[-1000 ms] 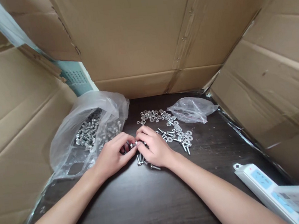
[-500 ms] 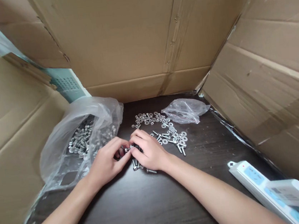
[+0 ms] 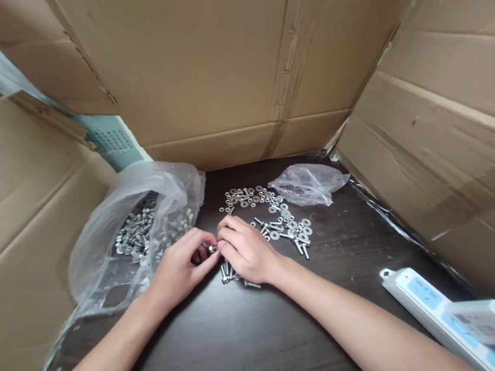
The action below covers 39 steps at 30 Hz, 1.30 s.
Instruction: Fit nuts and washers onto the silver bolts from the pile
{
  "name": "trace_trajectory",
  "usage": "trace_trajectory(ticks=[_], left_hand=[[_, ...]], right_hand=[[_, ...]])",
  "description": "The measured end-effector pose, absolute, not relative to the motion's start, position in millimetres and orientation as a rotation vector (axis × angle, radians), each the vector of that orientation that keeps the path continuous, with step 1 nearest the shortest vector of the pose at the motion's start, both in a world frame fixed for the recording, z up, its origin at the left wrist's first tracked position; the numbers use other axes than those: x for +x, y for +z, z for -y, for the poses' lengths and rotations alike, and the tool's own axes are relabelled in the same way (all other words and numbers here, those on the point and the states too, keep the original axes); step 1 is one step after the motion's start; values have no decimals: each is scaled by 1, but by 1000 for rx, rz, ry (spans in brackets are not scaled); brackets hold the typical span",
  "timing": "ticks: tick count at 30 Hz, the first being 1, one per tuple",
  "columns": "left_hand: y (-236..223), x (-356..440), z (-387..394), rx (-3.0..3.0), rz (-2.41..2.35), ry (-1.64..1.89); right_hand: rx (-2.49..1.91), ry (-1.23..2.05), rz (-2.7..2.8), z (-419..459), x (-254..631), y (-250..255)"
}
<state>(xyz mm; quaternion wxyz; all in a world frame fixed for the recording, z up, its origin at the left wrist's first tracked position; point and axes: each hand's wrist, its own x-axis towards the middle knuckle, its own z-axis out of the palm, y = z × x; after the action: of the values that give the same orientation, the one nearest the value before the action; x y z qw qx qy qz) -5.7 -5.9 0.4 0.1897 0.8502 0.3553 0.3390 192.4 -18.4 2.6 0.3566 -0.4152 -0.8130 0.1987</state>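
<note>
My left hand (image 3: 183, 260) is closed, its thumb and forefinger pinching a small metal bolt (image 3: 212, 249). Against the other end of that bolt press the fingertips of my right hand (image 3: 248, 249), which hide most of it; whether a nut sits on it I cannot make out. Several bolts (image 3: 226, 272) lie on the table just under my hands, partly covered by the right one. Beyond my right hand spreads a loose group of bolts (image 3: 275, 226), flat washers (image 3: 306, 223) and nuts (image 3: 253, 205).
An open clear plastic bag (image 3: 81, 258) full of bolts (image 3: 134, 234) stands at the left. A crumpled plastic bag (image 3: 312, 183) lies at the back right. A white power strip (image 3: 407, 292) with a plugged-in adapter (image 3: 486, 322) is at the lower right. Cardboard walls (image 3: 206, 59) surround the dark table (image 3: 230, 348).
My right fingertips have closed further over the bolt, so less of it shows between my hands. Both hands otherwise keep their place; the whole view has shifted very slightly.
</note>
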Motion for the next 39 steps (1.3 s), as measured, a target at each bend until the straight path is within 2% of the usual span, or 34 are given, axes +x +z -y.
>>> trace_trajectory(ticks=[13,39], left_hand=[[2,-5,7,2393,-977,958],[-3,-5,7,2383,-1002,979]], right_hand=[[-1046,605,2037,19,193,2],[-1023,503,2046,18,191,-4]])
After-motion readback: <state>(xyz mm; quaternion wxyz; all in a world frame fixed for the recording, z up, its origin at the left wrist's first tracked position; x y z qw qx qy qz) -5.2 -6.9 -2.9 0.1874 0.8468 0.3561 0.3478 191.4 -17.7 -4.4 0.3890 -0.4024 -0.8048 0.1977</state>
